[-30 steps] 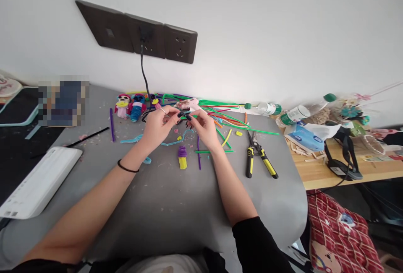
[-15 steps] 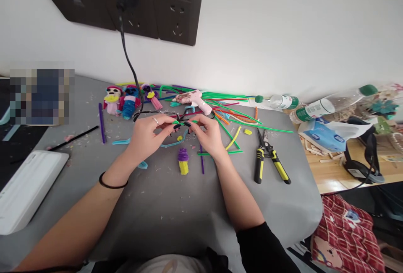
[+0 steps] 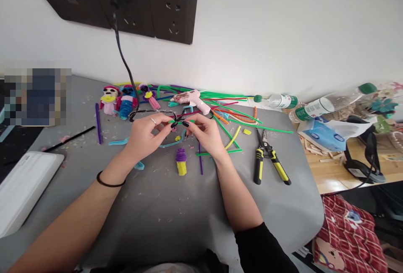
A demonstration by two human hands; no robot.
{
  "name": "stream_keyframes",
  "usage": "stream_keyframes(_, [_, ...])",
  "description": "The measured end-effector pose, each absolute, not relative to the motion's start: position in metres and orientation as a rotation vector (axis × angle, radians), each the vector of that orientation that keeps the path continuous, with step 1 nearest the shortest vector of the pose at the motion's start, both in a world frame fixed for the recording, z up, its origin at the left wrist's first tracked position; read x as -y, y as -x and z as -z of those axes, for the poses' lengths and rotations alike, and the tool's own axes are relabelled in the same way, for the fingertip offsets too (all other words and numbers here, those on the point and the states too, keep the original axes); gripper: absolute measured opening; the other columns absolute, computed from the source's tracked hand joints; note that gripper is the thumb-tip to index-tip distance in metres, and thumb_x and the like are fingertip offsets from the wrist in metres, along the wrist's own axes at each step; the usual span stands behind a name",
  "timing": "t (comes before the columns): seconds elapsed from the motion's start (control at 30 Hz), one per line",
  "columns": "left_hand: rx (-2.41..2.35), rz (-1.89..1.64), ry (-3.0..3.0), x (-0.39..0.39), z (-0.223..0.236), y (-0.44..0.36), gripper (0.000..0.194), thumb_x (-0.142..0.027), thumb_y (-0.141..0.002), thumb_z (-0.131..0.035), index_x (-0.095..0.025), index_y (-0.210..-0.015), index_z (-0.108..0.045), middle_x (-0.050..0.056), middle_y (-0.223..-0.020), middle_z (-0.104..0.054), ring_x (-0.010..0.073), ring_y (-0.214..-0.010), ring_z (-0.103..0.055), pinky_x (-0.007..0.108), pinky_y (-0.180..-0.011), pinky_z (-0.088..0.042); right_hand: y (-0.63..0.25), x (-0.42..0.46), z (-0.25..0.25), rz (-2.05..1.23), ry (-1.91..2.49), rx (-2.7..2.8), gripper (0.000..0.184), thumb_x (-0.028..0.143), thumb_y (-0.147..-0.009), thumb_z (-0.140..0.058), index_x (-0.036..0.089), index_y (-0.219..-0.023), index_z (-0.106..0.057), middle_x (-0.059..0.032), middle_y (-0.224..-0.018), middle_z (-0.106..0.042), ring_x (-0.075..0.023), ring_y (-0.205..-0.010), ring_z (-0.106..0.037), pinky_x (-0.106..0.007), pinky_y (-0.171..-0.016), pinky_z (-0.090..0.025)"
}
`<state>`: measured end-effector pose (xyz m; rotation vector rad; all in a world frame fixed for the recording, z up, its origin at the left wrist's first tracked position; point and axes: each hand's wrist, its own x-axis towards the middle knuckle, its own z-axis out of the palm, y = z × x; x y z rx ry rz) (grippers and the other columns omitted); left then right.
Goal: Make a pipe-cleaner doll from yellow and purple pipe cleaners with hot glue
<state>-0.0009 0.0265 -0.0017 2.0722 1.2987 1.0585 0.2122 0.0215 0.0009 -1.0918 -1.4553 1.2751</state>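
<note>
My left hand (image 3: 147,133) and my right hand (image 3: 203,132) meet above the grey table, fingertips pinched close together. Between them shows a short bit of green pipe cleaner (image 3: 180,122), mostly covered by the fingers. Just below lies a small purple-and-yellow bundle of wound pipe cleaner (image 3: 181,162). A light blue pipe cleaner (image 3: 170,144) curves beneath the hands, and a small yellow piece (image 3: 178,138) is near it. Behind the fingertips rests a pink glue gun (image 3: 192,99).
Pipe-cleaner figures (image 3: 127,101) stand at the back left. Loose green pipe cleaners (image 3: 226,95) lie along the wall. Yellow-and-black pliers (image 3: 266,155) lie spread at right. A white device (image 3: 30,189) occupies the left. Plastic bottles (image 3: 315,109) and a tissue pack (image 3: 324,134) are far right.
The view has shifted slightly, so most things sit a little further left. Both hands remain pinched together, with only small finger movement.
</note>
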Motion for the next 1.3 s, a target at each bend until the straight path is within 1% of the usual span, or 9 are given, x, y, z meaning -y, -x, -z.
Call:
stream_keyframes(0.1, [-1.360,-1.013,-1.877,-0.025,-0.002,-0.003,0.025,-0.042,-0.092,-0.062,-0.020,-0.100,-0.073,0.004,-0.078,-0.077,0.0171,-0.056,-0.066,0.028,-0.053,-0.055,-0.212,-0.022,0.001,-1.161,1.134,1.579,0.034,0.054,-0.098,-0.062,0.022,-0.103,-0.071,-0.0018,-0.083,-0.071,-0.0148,-0.070,-0.063,-0.027,-0.063,-0.047])
stream_keyframes(0.3, [-1.256,-0.967,-1.802,-0.028,-0.007,-0.004,0.030,-0.046,-0.093,-0.059,-0.020,-0.097,-0.072,0.004,-0.075,-0.075,0.0176,-0.056,-0.066,0.028,-0.052,-0.054,-0.214,-0.023,0.003,-0.986,1.120,1.743,0.032,0.042,-0.105,-0.048,0.022,-0.084,-0.058,0.0014,-0.072,-0.062,-0.0127,-0.065,-0.054,-0.026,-0.067,-0.043])
stream_keyframes(0.4, [-1.239,-0.920,-1.826,-0.028,-0.008,-0.004,0.029,-0.046,-0.093,-0.058,-0.021,-0.096,-0.071,0.004,-0.072,-0.075,0.0185,-0.056,-0.066,0.029,-0.054,-0.055,-0.214,-0.022,0.001,-0.952,1.152,1.768,0.036,0.045,-0.106,-0.045,0.022,-0.079,-0.053,0.0020,-0.069,-0.059,-0.0124,-0.063,-0.051,-0.026,-0.066,-0.041])
stream_keyframes(0.53, [-1.265,-0.919,-1.899,-0.027,-0.008,-0.004,0.026,-0.042,-0.094,-0.055,-0.023,-0.083,-0.069,0.002,-0.067,-0.073,0.0174,-0.054,-0.063,0.028,-0.055,-0.052,-0.214,-0.020,0.000,-0.975,1.177,1.775,0.041,0.051,-0.106,-0.044,0.023,-0.079,-0.053,0.0027,-0.065,-0.056,-0.0126,-0.060,-0.049,-0.026,-0.062,-0.039])
stream_keyframes(0.63, [-1.288,-0.920,-1.980,-0.027,-0.006,-0.004,0.026,-0.038,-0.094,-0.053,-0.024,-0.077,-0.068,0.001,-0.065,-0.072,0.0173,-0.056,-0.063,0.028,-0.058,-0.052,-0.213,-0.020,0.000,-0.960,1.185,1.796,0.043,0.050,-0.106,-0.045,0.022,-0.075,-0.053,0.0033,-0.062,-0.053,-0.0122,-0.058,-0.046,-0.026,-0.060,-0.036])
stream_keyframes(0.83, [-1.370,-0.999,-2.183,-0.028,0.003,-0.007,0.027,-0.029,-0.092,-0.047,-0.024,-0.073,-0.065,0.004,-0.070,-0.074,0.0227,-0.069,-0.069,0.031,-0.065,-0.049,-0.210,-0.022,0.007,-0.826,1.217,1.804,0.041,0.045,-0.106,-0.045,0.021,-0.073,-0.054,0.0036,-0.061,-0.049,-0.0118,-0.059,-0.044,-0.026,-0.060,-0.034])
stream_keyframes(0.97, [-1.331,-0.963,-2.121,-0.031,0.004,-0.008,0.025,-0.035,-0.094,-0.050,-0.025,-0.079,-0.067,0.002,-0.067,-0.072,0.0214,-0.060,-0.065,0.032,-0.061,-0.047,-0.212,-0.025,0.009,-0.959,1.181,1.756,0.042,0.052,-0.106,-0.046,0.021,-0.080,-0.057,0.0042,-0.062,-0.052,-0.0116,-0.057,-0.044,-0.026,-0.059,-0.035])
stream_keyframes(1.1, [-1.318,-0.949,-2.031,-0.031,0.000,-0.008,0.029,-0.041,-0.098,-0.049,-0.024,-0.077,-0.060,0.001,-0.065,-0.070,0.0203,-0.057,-0.064,0.032,-0.058,-0.044,-0.212,-0.024,0.006,-1.023,1.081,1.752,0.043,0.062,-0.103,-0.050,0.022,-0.087,-0.055,0.0030,-0.070,-0.056,-0.0122,-0.061,-0.047,-0.026,-0.060,-0.037])
stream_keyframes(1.3, [-1.283,-0.920,-2.005,-0.027,-0.005,-0.011,0.035,-0.042,-0.100,-0.043,-0.024,-0.072,-0.053,0.000,-0.063,-0.066,0.0174,-0.055,-0.059,0.030,-0.059,-0.045,-0.210,-0.025,0.007,-0.916,1.066,1.798,0.052,0.069,-0.104,-0.041,0.023,-0.080,-0.048,0.0026,-0.069,-0.051,-0.0124,-0.063,-0.045,-0.027,-0.060,-0.035])
